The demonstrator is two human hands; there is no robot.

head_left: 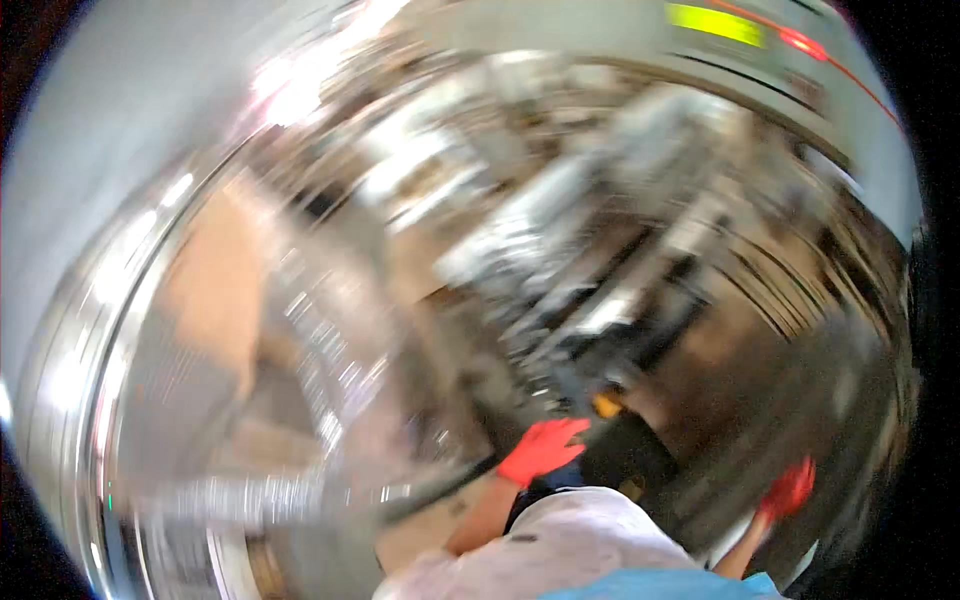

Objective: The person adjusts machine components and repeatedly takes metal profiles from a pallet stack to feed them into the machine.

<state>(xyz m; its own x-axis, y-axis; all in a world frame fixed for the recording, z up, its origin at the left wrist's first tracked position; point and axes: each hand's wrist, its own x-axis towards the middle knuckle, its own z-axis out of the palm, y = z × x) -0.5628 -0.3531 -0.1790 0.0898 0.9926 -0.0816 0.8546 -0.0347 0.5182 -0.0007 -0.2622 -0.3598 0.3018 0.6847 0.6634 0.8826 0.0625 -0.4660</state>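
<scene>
left hand [541,449]: red-gloved, fingers spread, holding nothing, near centre | right hand [788,490]: red-gloved, near right, grip unreadable through blur | small orange object [606,404]: just beyond left hand, possibly its reach target

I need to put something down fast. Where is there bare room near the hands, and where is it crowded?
The picture is heavily motion-blurred, so only rough areas show. The dark patch between the left hand and the right hand, both in red gloves, looks bare. The blurred metal machinery above is crowded, and a small orange thing sits at its edge.
</scene>
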